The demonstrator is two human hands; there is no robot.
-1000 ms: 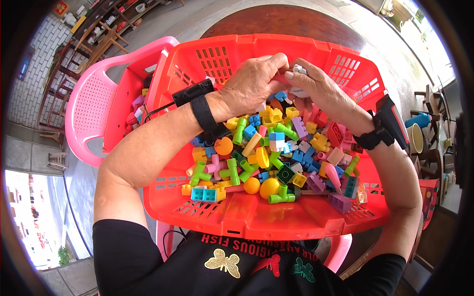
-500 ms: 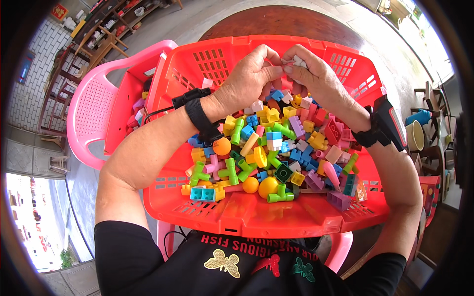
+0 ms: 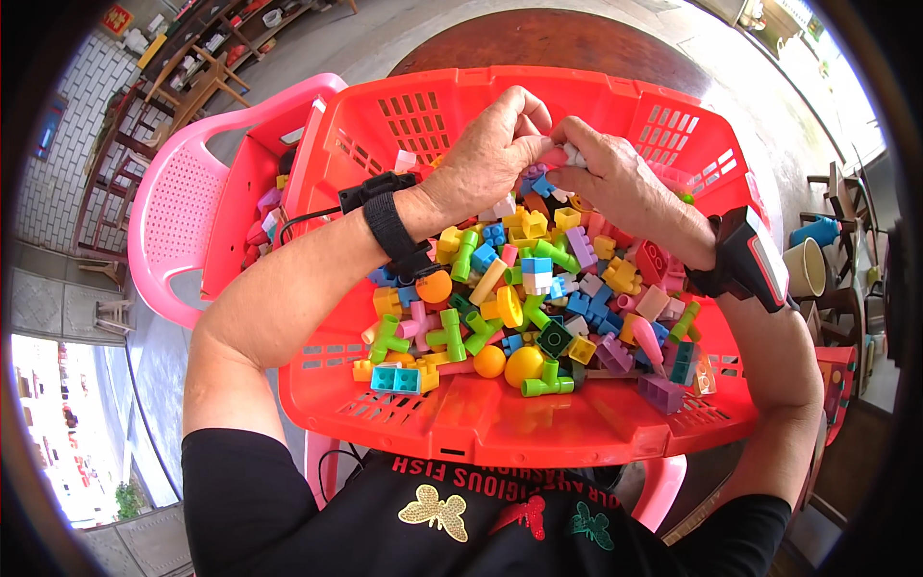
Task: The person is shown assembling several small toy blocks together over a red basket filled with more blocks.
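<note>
Above the far part of a red plastic basket (image 3: 500, 444), both my hands are raised close together. My right hand (image 3: 615, 178) is closed around a small whitish piece (image 3: 573, 154), mostly covered by the fingers. My left hand (image 3: 488, 152) is curled in a pinch, thumb pointing at the right hand; a bit of pink (image 3: 554, 155) shows at its thumb tip, and what it grips is hidden. Beneath them lies a heap of toy building pieces: green pipe-shaped pieces (image 3: 546, 381), a yellow ball (image 3: 524, 365), an orange ball (image 3: 489, 362), and a teal block (image 3: 395, 379).
At the left, a pink plastic chair (image 3: 178, 207) holds a red box (image 3: 252, 197) with more pieces inside. Beyond the basket stands a round brown table (image 3: 548, 43). A cream bucket (image 3: 806, 267) is at the far right, beside wooden furniture.
My hands have drawn slightly apart at the fingertips. The right hand has turned and lowered a little, covering more of the whitish piece. The heap looks the same.
</note>
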